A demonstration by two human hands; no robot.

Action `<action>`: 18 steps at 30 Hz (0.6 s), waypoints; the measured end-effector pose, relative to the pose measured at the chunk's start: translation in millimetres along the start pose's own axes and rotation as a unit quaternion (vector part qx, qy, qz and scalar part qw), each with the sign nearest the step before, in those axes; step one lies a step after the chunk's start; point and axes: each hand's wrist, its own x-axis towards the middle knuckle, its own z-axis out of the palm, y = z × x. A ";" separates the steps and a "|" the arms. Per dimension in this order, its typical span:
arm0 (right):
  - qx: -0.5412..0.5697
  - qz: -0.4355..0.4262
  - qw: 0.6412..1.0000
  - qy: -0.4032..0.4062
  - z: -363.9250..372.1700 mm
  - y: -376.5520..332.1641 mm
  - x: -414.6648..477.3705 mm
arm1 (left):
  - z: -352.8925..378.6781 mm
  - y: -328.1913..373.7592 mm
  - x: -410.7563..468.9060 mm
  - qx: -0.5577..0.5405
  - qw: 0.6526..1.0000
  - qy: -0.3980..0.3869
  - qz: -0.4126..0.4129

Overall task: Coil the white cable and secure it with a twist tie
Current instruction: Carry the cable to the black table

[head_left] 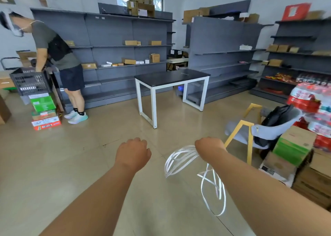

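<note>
My right hand (208, 147) grips the white cable (177, 161), held out over the tiled floor. Several blurred loops bulge to the left of that fist, and more slack hangs below my wrist in loose loops. My left hand (133, 152) is curled into a fist a short way left of the loops and holds nothing that I can see. A thin small thing, perhaps the twist tie (185, 73), lies on the black table top far ahead; it is too small to be sure.
A black-topped table (161, 80) with white legs stands ahead. A grey chair (250, 133) with yellow legs and stacked boxes (295, 146) crowd the right. A person (59, 57) bends over a black crate (29, 82) at left. Grey shelving lines the walls.
</note>
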 end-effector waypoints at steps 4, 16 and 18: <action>0.003 -0.006 1.000 -0.002 3.8 11.5 85.0 | 30.4 -5.4 79.3 0.011 1.000 -0.008 0.010; -0.025 -0.061 0.997 -0.044 -13.5 89.7 365.4 | 77.2 5.5 371.6 0.022 1.000 0.009 0.004; -0.029 -0.069 0.997 -0.033 -18.8 103.1 410.1 | 84.1 6.4 418.3 0.012 1.000 0.014 -0.002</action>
